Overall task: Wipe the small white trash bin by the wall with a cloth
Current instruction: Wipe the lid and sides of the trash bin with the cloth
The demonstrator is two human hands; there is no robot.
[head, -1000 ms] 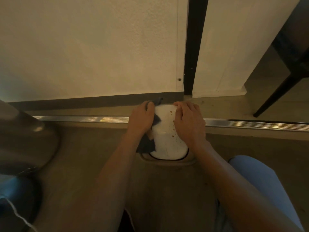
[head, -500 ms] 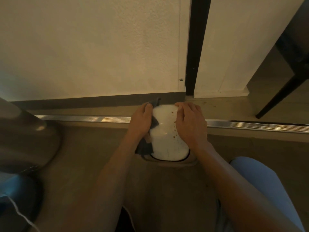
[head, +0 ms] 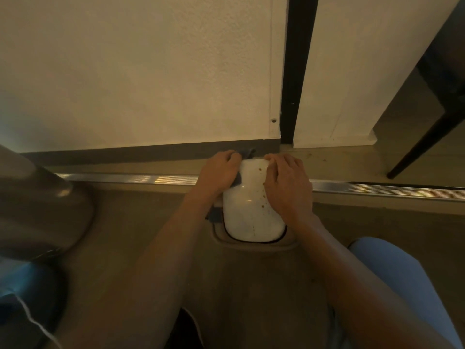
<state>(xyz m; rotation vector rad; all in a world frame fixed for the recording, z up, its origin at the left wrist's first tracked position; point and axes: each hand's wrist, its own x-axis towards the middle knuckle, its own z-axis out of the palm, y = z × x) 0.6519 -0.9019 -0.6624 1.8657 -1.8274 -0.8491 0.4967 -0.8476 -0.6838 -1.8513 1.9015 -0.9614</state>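
floor | bin between hands | cloth mostly hidden under left hand

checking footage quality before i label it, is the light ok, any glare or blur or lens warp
Head view: dim, warm yellowish light; the bin stays readable, its brown specks visible. Glare streaks the metal floor strip. The grey shape at far left is soft and blurred. Wide-angle warp bends the strip and splays the door frame. The left hand hides most of the cloth; the right hand shades the bin's side.
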